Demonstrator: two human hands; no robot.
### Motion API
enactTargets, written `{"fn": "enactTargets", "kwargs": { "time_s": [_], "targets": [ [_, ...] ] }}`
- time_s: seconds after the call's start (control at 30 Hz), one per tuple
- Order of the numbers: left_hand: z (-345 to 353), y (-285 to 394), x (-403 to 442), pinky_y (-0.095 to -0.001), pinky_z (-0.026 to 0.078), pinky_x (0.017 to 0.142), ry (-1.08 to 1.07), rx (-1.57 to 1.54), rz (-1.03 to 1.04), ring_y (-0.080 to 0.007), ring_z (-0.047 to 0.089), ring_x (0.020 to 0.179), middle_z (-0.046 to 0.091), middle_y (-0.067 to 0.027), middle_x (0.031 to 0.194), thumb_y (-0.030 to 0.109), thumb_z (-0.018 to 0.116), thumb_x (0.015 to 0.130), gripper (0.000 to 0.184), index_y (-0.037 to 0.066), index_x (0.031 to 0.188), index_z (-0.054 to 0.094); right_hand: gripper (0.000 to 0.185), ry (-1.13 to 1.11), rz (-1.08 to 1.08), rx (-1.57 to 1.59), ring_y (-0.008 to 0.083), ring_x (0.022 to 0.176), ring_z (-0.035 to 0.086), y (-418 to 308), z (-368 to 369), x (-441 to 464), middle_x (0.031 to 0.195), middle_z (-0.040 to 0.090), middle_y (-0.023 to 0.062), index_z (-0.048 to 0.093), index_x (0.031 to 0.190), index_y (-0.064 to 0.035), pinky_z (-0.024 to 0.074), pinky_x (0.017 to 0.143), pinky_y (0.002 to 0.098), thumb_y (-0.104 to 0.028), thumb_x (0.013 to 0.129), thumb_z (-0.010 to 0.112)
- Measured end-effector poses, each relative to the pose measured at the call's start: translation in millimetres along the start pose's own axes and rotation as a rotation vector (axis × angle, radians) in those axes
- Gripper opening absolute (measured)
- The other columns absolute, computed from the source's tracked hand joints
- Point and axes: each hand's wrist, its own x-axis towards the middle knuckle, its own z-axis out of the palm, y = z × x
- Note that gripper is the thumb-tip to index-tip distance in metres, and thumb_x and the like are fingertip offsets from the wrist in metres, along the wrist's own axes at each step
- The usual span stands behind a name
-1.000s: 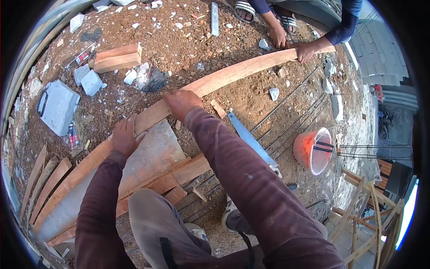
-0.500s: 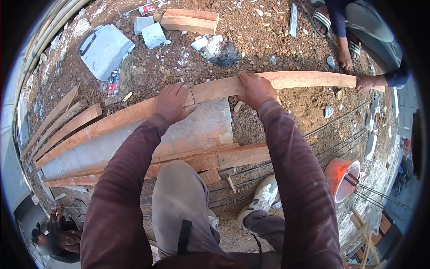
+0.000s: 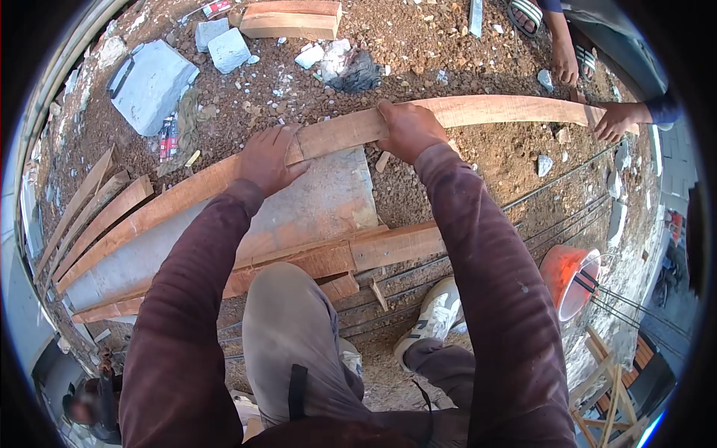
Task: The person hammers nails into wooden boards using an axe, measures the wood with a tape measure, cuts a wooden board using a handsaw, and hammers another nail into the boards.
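Note:
A long reddish-brown wooden plank appears curved through the lens, running across my front, with a seam beside my left hand. My left hand is closed over it just left of the seam. Further right, my right hand wraps over the plank's top edge, thumb on the near side. At the right end, a co-worker's hand is on the plank's tip. Under the left half lies a flat grey board. A second wooden beam lies nearer my knee, parallel to the first.
Several loose wood strips lie at the left. White blocks and a short timber stack sit on the dirt beyond. Metal rods run along the ground near an orange bucket at the right.
The view has shifted, so the ground items sit higher and further left. Both my hands keep their hold on the plank. The co-worker's hand at the end has opened somewhat.

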Motion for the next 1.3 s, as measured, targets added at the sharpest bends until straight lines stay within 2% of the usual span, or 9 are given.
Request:
{"fn": "enactTargets", "kwargs": {
  "time_s": [0.13, 0.33, 0.37, 0.77, 0.87, 0.97, 1.07, 1.2, 1.3],
  "targets": [
    [1.1, -3.5, 2.0, -0.0436, 0.047, 0.099, 0.056, 0.065, 0.041, -0.0329, 0.062, 0.111, 0.065, -0.0154, 0.120, 0.046, 0.078, 0.082, 0.073, 0.006, 0.138, 0.054, 0.053, -0.031, 0.028, -0.107, 0.0360, 0.105, 0.069, -11.0, -2.8, -3.1, 0.109, 0.070, 0.0167, 0.057, 0.120, -0.0071, 0.0563, 0.088, 0.0455, -0.033, 0.079, 0.081],
    [0.5, -1.0, 1.2, -0.0434, 0.048, 0.099, -0.029, 0.041, -0.008, -0.0354, 0.060, 0.111, 0.061, -0.0173, 0.120, 0.044, 0.078, 0.083, 0.075, 0.004, 0.141, 0.052, 0.035, 0.266, -0.220, -0.403, 0.0226, 0.099, 0.067, -29.5, 28.9, 11.8, 0.106, 0.065, 0.0049, 0.064, 0.112, -0.0079, 0.0563, 0.080, 0.0368, -0.029, 0.085, 0.074],
    [2.2, -2.2, 0.9, -0.0434, 0.048, 0.099, -0.013, 0.048, 0.004, -0.0354, 0.059, 0.111, 0.061, -0.0173, 0.120, 0.044, 0.078, 0.083, 0.075, 0.004, 0.141, 0.052, 0.049, 0.308, -0.199, -0.485, 0.0212, 0.104, 0.062, -31.6, 30.7, 14.9, 0.103, 0.059, 0.0036, 0.065, 0.112, -0.0105, 0.0545, 0.085, 0.0367, -0.040, 0.076, 0.083],
    [2.2, -3.4, 0.0, -0.0446, 0.047, 0.099, -0.016, 0.038, 0.001, -0.0367, 0.059, 0.112, 0.062, -0.0187, 0.122, 0.044, 0.079, 0.082, 0.076, 0.005, 0.142, 0.052, 0.058, 0.147, -0.306, -0.526, 0.0190, 0.112, 0.058, -30.9, 12.5, 25.6, 0.113, 0.057, 0.0015, 0.070, 0.111, -0.0098, 0.0515, 0.093, 0.0359, -0.050, 0.072, 0.084],
    [0.6, -2.1, 1.8, -0.0449, 0.047, 0.099, -0.045, 0.021, -0.016, -0.0371, 0.059, 0.113, 0.062, -0.0192, 0.123, 0.043, 0.079, 0.082, 0.076, 0.005, 0.142, 0.052, 0.057, 0.123, -0.287, -0.518, 0.0191, 0.112, 0.058, -32.3, 13.0, 25.9, 0.114, 0.058, 0.0017, 0.070, 0.111, -0.0100, 0.0513, 0.093, 0.0359, -0.049, 0.072, 0.084],
    [0.5, -0.7, 1.2, -0.0438, 0.047, 0.101, -0.046, 0.050, -0.013, -0.0350, 0.060, 0.114, 0.062, -0.0175, 0.124, 0.045, 0.078, 0.083, 0.074, 0.005, 0.141, 0.053, 0.043, 0.163, -0.292, -0.501, 0.0210, 0.110, 0.061, -32.6, 15.2, 26.1, 0.115, 0.061, 0.0027, 0.074, 0.106, -0.0103, 0.0518, 0.090, 0.0368, -0.038, 0.075, 0.083],
    [-4.1, -1.0, -0.9, -0.0438, 0.047, 0.102, -0.060, 0.044, -0.027, -0.0337, 0.060, 0.114, 0.063, -0.0168, 0.125, 0.045, 0.077, 0.084, 0.073, 0.006, 0.141, 0.052, 0.051, 0.105, -0.255, -0.480, 0.0206, 0.111, 0.059, -33.6, 14.3, 25.8, 0.112, 0.059, 0.0032, 0.071, 0.107, -0.0086, 0.0513, 0.092, 0.0365, -0.043, 0.073, 0.084],
    [-8.3, 6.4, 7.4, -0.0443, 0.047, 0.101, -0.131, 0.054, -0.037, -0.0331, 0.060, 0.114, 0.063, -0.0169, 0.124, 0.046, 0.076, 0.084, 0.073, 0.007, 0.141, 0.052, 0.047, 0.219, -0.241, -0.427, 0.0223, 0.109, 0.060, -27.9, 27.3, 27.5, 0.111, 0.060, 0.0034, 0.071, 0.106, -0.0070, 0.0524, 0.089, 0.0359, -0.039, 0.074, 0.083],
    [6.6, -5.0, 0.3, -0.0443, 0.047, 0.100, 0.002, 0.111, 0.032, -0.0329, 0.061, 0.113, 0.064, -0.0162, 0.121, 0.046, 0.077, 0.083, 0.073, 0.008, 0.141, 0.052, 0.047, 0.200, -0.237, -0.410, 0.0221, 0.110, 0.058, -26.6, 24.1, 28.1, 0.114, 0.058, 0.0039, 0.070, 0.107, -0.0076, 0.0529, 0.090, 0.0365, -0.038, 0.075, 0.083]
  ]
}}
